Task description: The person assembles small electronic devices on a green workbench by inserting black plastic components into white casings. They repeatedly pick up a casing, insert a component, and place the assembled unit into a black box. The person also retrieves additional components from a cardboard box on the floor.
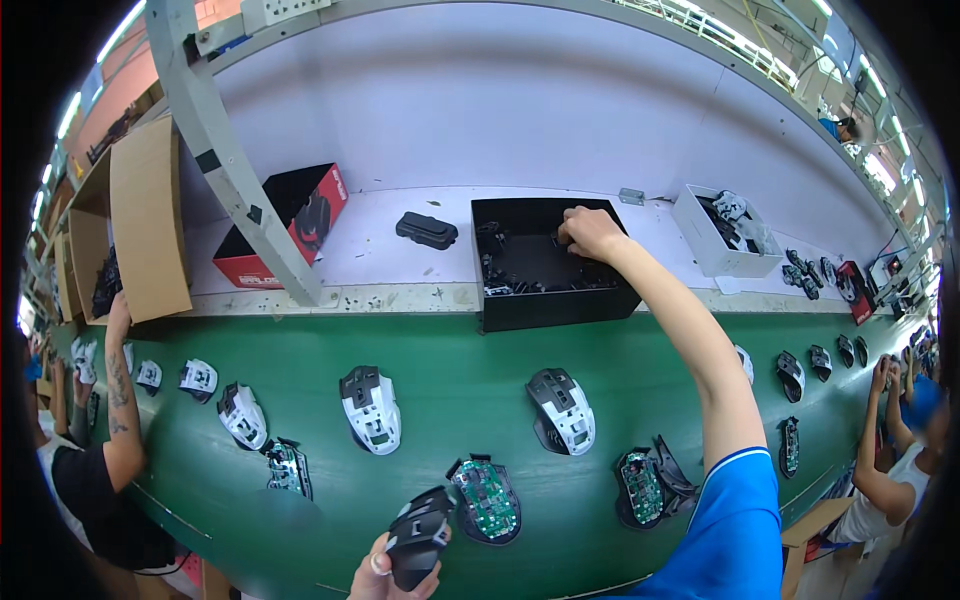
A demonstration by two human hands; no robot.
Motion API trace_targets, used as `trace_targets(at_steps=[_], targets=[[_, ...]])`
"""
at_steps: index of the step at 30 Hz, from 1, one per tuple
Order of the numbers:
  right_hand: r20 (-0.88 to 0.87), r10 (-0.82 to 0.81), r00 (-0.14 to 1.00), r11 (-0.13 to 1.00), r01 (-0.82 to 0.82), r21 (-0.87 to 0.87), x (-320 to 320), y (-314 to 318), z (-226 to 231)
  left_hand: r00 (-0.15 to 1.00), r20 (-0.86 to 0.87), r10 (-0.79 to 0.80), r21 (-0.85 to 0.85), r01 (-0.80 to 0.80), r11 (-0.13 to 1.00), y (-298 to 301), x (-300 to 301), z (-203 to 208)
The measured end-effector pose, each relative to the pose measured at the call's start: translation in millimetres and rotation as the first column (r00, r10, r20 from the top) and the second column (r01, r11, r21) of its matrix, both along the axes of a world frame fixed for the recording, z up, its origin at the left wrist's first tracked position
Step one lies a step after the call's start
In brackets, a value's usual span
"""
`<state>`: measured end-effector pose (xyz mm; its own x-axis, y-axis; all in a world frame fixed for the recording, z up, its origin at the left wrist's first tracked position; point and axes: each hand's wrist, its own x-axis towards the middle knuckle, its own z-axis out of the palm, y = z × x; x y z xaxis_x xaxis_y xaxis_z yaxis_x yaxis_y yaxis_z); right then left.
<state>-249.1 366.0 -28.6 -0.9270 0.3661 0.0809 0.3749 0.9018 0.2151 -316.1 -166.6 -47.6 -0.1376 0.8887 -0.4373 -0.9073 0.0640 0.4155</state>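
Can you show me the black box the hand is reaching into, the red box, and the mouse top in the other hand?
black box (560, 305), head view, front wall.
red box (245, 270), head view, front face.
mouse top (418, 535), head view, middle of shell.

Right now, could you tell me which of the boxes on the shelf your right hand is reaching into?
The right hand is in the open black box at the shelf's middle, not the red-and-black or white one.

Parts box (555, 300) on shelf (400, 255) behind conveyor belt (440, 350), mouse shells (371, 408) in a row.
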Motion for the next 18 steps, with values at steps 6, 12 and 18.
trace_targets(at_steps=[6,12,18], targets=[[-0.064,-0.364,0.929,0.63,0.194,-0.752,8,1,46,0.989,0.149,0.025,0.091,-0.039,0.995,-7,-10,-2],[-0.076,-0.464,0.883,-0.059,-0.117,-0.991,34,-63,82,0.916,0.401,0.029,0.094,-0.072,0.993,22,6,22],[-0.014,-0.179,0.984,-0.04,-0.021,-0.999,65,-251,110,0.985,0.095,-0.146,0.199,0.125,0.972,25,26,18]])
